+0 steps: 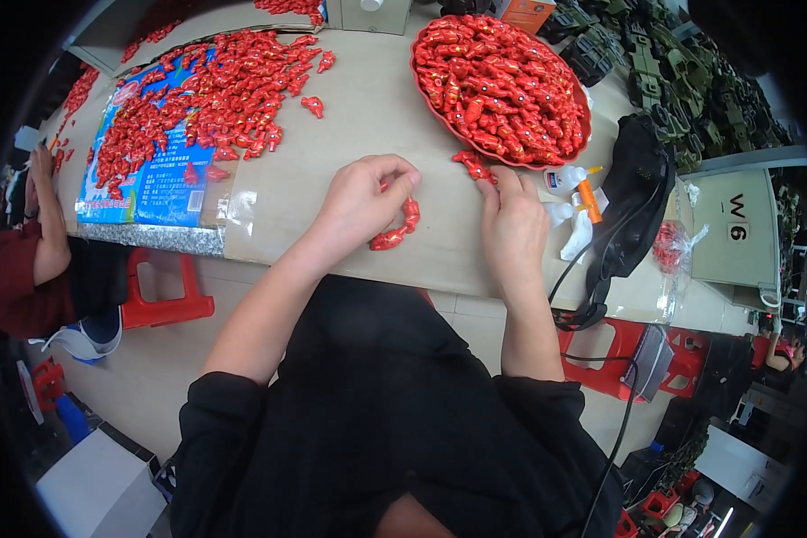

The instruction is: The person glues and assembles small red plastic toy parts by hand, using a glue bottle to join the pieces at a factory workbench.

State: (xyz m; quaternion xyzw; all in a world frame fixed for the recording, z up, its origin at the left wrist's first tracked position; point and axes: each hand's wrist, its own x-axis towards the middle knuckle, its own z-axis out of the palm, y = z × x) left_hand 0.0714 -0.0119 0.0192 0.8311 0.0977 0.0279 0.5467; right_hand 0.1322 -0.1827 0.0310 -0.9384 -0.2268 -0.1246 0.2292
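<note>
My left hand [363, 197] is over the table with thumb and fingers pinched together. A bit of red shows at its fingertips, too covered to make out. Just below them a curved row of small shiny red pieces [402, 231] lies on the table. My right hand [518, 220] points away from me, its fingertips closed on a small red figure piece [472, 165] with gold marks. That piece is by the near rim of a red scalloped basin [547, 164], heaped with similar red figures [502, 85].
Many red pieces [242, 85] are spread over blue printed cardboard [166, 193] at left. Right of my right hand are small glue bottles [560, 179], one with an orange part [590, 201], and a black waist bag [641, 197]. Another person's arm [49, 215] is at far left.
</note>
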